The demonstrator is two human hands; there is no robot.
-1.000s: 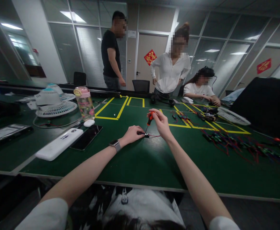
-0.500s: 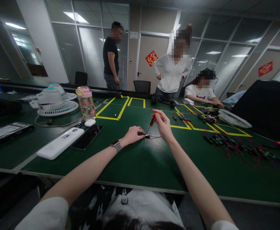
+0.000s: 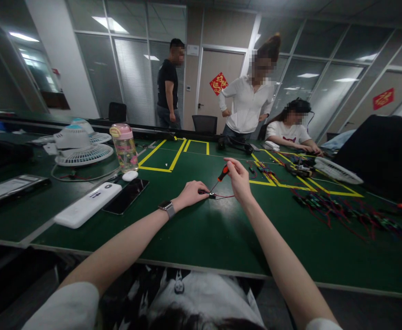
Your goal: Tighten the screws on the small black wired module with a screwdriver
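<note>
My left hand rests on the green table, its fingers pinched on a small black part with a thin red wire trailing right. My right hand hovers just right of it, fingers closed round a small screwdriver with an orange-red handle. The screwdriver leans down to the left, its tip at the black part. A watch sits on my left wrist.
On the left lie a white power bank, a dark phone, a pink-lidded bottle and white fans. A heap of red and black wires covers the right. Two people stand and one sits at the far end.
My right hand and the screwdriver have shifted slightly right and tilted more. The standing person in black has walked to the right. My left hand has stayed put.
</note>
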